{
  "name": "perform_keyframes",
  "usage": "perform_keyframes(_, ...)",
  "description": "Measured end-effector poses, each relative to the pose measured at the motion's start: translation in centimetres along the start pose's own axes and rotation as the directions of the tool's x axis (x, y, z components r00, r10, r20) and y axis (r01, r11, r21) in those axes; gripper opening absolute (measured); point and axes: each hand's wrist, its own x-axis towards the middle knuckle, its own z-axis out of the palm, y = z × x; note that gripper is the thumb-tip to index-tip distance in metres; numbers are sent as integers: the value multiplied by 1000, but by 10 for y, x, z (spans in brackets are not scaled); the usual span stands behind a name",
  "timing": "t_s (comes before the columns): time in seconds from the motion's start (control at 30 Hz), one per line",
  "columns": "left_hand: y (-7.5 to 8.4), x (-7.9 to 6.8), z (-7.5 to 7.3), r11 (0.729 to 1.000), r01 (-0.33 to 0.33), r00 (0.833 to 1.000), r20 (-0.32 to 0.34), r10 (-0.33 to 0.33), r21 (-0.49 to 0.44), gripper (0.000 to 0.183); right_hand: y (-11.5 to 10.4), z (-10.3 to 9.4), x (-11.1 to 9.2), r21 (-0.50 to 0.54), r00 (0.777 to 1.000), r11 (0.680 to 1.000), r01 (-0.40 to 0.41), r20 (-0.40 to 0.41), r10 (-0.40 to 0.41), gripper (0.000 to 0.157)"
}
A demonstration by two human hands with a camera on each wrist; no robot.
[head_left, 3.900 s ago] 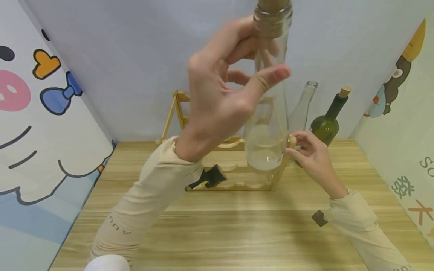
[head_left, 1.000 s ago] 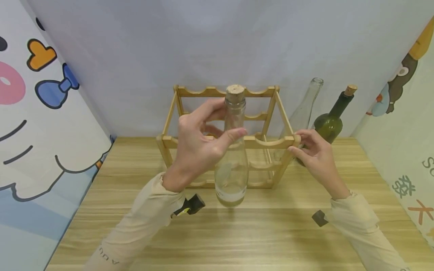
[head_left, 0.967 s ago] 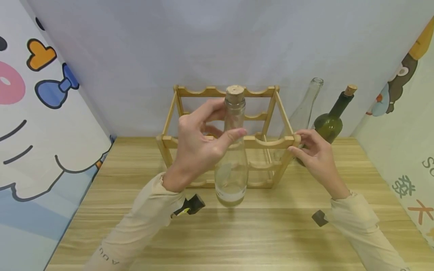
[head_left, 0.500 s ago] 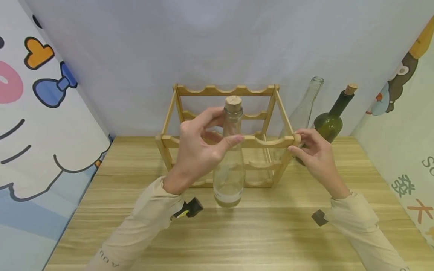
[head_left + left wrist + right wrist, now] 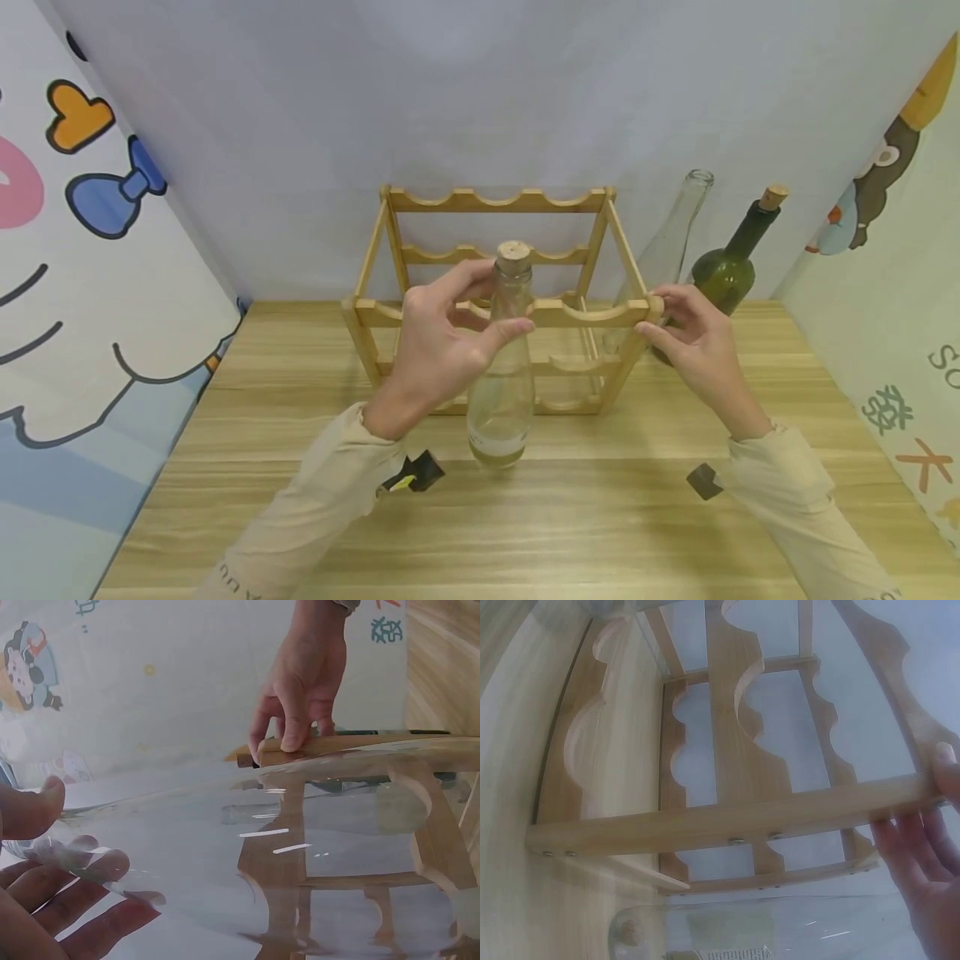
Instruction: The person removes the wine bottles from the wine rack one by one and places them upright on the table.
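Note:
My left hand (image 5: 446, 342) grips the neck of a clear glass bottle (image 5: 501, 408) topped with a cork (image 5: 513, 257). The bottle stands nearly upright just in front of a wooden wine rack (image 5: 592, 315); whether its base touches the table cannot be told. In the left wrist view, the thumb and fingers (image 5: 112, 870) curl round the glass, and the rack shows through it. My right hand (image 5: 693, 337) pinches the rack's front right top corner between thumb and fingers, also seen in the right wrist view, where the hand (image 5: 930, 862) is partly cut off.
Right of the rack stand an uncorked clear bottle (image 5: 667, 237) and a green corked bottle (image 5: 726, 271), both partly hidden by the rack and right hand. A pale wall (image 5: 495, 100) rises behind the wooden table (image 5: 570, 517). Cartoon-printed panels (image 5: 105, 317) flank both sides.
My left hand has brought the corked bottle down from high up, toward the table in front of the rack. Over the last second it sinks slightly further. My right hand stays on the rack corner.

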Motion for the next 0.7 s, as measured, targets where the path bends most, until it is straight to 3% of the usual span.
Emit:
perform_keyframes(0.27, -6, -8, 0, 1000, 27, 1000, 14, -27, 13, 42, 0, 0, 0, -4, 1000, 1000, -15, -7, 15, 38)
perform_keyframes(0.7, -17, -16, 1, 1000, 11, 1000, 18, -11, 18, 43, 1, 1, 0, 11, 1000, 1000, 11, -4, -11, 38)
